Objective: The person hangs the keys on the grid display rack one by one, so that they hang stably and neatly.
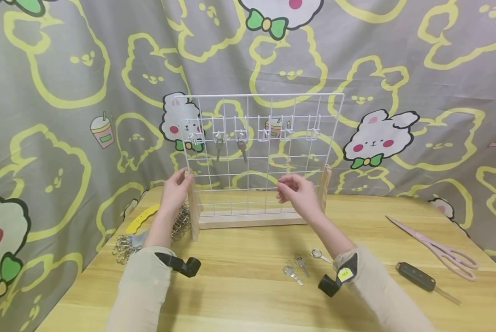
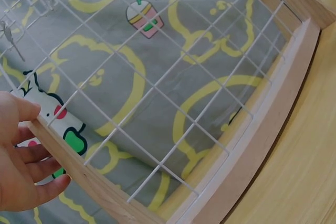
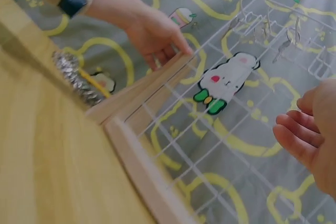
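The left hand (image 1: pixel 174 190) pinches the top of the left wooden post (image 1: pixel 193 210) of a white wire rack (image 1: pixel 252 220); the right hand (image 1: pixel 301 196) hovers before its right half, fingers loosely curled. The rack stands upright toward the table's (image 1: pixel 239 290) back, keys (image 1: pixel 242 148) hanging from left-hand hooks, a curtain (image 1: pixel 356 46) behind. Tabletop stretches between its base and three loose keys (image 1: pixel 300 263).

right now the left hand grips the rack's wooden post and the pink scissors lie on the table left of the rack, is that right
Not quite: the pink scissors lie on the table right of the rack, as the head view shows. The left hand does grip the wooden post.
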The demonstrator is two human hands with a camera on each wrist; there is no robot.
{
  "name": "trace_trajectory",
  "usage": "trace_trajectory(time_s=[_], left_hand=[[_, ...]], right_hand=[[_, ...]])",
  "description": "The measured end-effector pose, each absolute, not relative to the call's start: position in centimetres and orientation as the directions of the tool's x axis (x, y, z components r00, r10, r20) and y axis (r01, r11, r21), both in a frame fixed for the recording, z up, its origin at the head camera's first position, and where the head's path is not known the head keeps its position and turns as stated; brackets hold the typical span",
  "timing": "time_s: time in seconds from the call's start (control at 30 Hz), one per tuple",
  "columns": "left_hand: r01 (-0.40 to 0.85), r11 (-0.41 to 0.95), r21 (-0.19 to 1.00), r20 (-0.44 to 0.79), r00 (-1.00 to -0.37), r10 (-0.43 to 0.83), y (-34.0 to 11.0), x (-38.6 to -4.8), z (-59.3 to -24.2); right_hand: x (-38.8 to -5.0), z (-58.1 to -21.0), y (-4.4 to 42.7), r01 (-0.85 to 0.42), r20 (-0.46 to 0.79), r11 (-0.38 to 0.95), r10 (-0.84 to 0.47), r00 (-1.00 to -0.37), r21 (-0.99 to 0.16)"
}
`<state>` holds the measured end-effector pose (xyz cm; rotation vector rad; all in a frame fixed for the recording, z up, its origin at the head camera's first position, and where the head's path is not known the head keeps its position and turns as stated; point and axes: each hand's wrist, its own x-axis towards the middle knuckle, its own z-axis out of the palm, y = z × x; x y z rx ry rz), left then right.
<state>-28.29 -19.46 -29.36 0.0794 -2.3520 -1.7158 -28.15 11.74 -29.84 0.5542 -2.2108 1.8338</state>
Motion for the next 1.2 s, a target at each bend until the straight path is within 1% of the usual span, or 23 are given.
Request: trace_trajectory(time_s=[0.13, 0.27, 0.4, 0.5, 0.73, 0.9, 1.03, 1.2], left_hand=[[0.093, 0.316, 0.944, 0.154, -0.972, -0.176, -19.5, -28.4, -29.2], [0.098, 0.327, 0.940, 0.162, -0.971, -0.175, -19.6, -28.5, -29.1], [0.093, 0.331, 0.939, 0.157, -0.972, -0.174, -19.6, -28.5, -29.0], [0.092, 0.330, 0.939, 0.157, -0.972, -0.176, -19.5, -28.5, -29.0], [0.097, 0.325, 0.941, 0.160, -0.972, -0.174, -19.5, -28.5, -29.1], [0.091, 0.328, 0.940, 0.156, -0.972, -0.178, -19.5, -28.4, -29.1], [0.089, 0.332, 0.939, 0.155, -0.972, -0.178, -19.4, -28.3, -29.2], [0.087, 0.320, 0.943, 0.152, -0.971, -0.184, -19.3, -28.2, -29.3]], right_hand=[[-27.3, -31.5, 13.4, -0.398, 0.378, 0.150, -0.147, -0.914, -0.905], [-26.5, -33.3, 15.0, -0.342, 0.319, 0.176, -0.147, -0.936, -0.923], [-25.4, -35.1, 16.3, -0.286, 0.249, 0.239, -0.173, -0.953, -0.928], [-24.8, -36.4, 16.9, -0.269, 0.215, 0.288, -0.206, -0.955, -0.919], [-23.2, -38.6, 17.6, -0.250, 0.142, 0.358, -0.301, -0.943, -0.900], [-22.7, -40.3, 17.7, -0.218, 0.070, 0.372, -0.372, -0.926, -0.902], [-22.5, -41.1, 17.6, -0.254, 0.065, 0.399, -0.430, -0.901, -0.881], [-22.3, -41.6, 17.2, -0.286, 0.078, 0.434, -0.437, -0.896, -0.854]])
